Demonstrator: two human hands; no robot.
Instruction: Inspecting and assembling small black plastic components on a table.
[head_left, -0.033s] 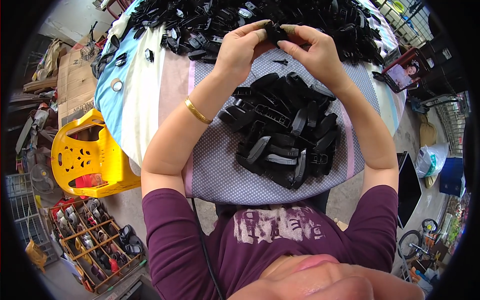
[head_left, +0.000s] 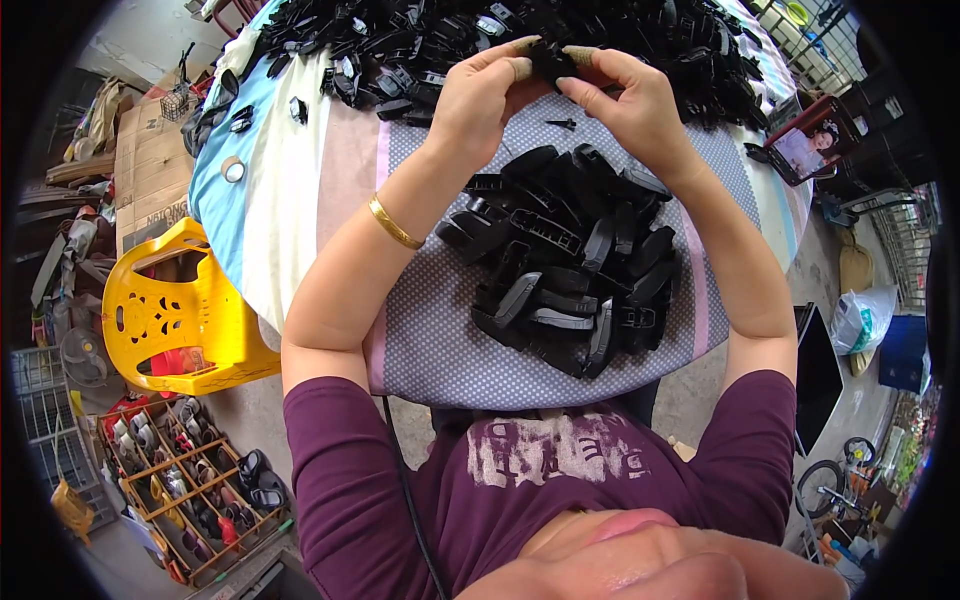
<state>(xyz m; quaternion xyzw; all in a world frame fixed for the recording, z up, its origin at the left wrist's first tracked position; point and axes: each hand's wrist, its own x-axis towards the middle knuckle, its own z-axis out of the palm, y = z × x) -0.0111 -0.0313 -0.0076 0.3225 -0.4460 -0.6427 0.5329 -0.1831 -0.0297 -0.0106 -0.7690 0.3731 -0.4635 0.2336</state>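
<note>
Both my hands are raised over the far part of the table, and a small black plastic part (head_left: 549,64) is held between them. My left hand (head_left: 480,100) pinches its left side with thumb and fingers. From the other side, the thumb and fingers of my right hand (head_left: 628,105) grip it too. Worn coverings wrap some fingertips. Below the hands lies a small heap of black plastic pieces (head_left: 560,240), some with grey faces. One small black piece (head_left: 562,124) rests alone between the heap and my hands. A far larger pile of black parts (head_left: 390,50) spreads behind.
A patterned cloth (head_left: 430,350) covers the round table. At its left side lies a tape roll (head_left: 233,169); at the right stands a phone or tablet (head_left: 805,143) with a lit screen. A yellow plastic chair (head_left: 225,330) and a shoe rack (head_left: 190,480) stand left.
</note>
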